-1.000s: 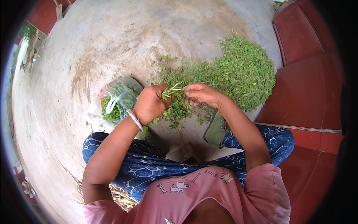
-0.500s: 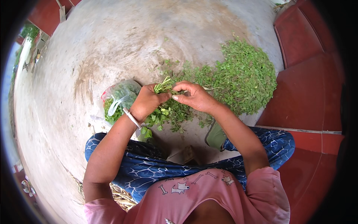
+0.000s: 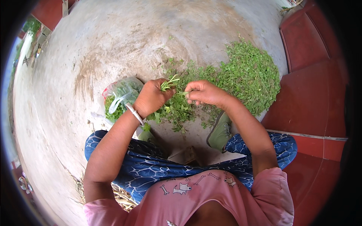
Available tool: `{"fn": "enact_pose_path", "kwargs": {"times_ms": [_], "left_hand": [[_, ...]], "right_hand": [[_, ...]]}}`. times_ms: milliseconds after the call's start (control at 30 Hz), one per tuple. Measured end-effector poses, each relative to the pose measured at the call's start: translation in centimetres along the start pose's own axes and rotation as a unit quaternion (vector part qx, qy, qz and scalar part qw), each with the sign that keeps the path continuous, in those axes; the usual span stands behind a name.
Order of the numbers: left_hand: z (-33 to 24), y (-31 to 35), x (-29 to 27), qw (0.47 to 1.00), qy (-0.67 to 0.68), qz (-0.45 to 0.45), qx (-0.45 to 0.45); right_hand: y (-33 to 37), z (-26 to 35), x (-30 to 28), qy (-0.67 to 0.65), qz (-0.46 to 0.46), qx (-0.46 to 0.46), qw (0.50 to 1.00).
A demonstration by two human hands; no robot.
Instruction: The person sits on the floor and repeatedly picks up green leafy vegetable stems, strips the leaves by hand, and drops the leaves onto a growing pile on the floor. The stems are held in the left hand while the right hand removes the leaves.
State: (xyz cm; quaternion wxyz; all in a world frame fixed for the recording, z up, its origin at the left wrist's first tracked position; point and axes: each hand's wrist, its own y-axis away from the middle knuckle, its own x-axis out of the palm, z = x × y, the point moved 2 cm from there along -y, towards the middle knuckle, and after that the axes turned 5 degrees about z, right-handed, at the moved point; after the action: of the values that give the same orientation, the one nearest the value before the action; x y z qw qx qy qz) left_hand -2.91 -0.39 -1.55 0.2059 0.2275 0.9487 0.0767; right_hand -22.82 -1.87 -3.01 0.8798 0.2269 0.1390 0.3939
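My left hand (image 3: 151, 98), with a white bangle (image 3: 135, 114) at its wrist, is closed around a bunch of leafy greens (image 3: 169, 83). The pale cut-looking stem ends stick out past the thumb, and leaves show below the fist. Just to the right, my right hand (image 3: 205, 93) pinches a few thin green stems (image 3: 182, 93) that reach across toward the bunch. Loose greens (image 3: 181, 109) lie on the ground under both hands, partly hidden by them.
A large heap of greens (image 3: 250, 77) spreads on the concrete floor (image 3: 124, 41) to the right. At the left stands a clear plastic bag (image 3: 126, 94) holding more greens. My green shoes (image 3: 220, 133) are close below my hands. Red tiled steps (image 3: 301, 101) line the right side.
My right hand has moved slightly right, away from the left fist, drawing thin stems between them. My left hand still grips the bunch, its wrist turned a little.
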Motion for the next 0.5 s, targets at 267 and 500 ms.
{"fn": "enact_pose_path", "kwargs": {"times_ms": [267, 500], "left_hand": [[-0.3, 0.1, 1.0, 0.996, 0.025, 0.084, -0.021], [0.0, 0.3, 1.6, 0.993, -0.058, 0.077, 0.061]], "right_hand": [[1.0, 1.5, 0.1, -0.028, 0.007, 0.019, 0.999], [0.3, 1.1, 0.1, -0.025, 0.031, 0.030, 0.999]]}}
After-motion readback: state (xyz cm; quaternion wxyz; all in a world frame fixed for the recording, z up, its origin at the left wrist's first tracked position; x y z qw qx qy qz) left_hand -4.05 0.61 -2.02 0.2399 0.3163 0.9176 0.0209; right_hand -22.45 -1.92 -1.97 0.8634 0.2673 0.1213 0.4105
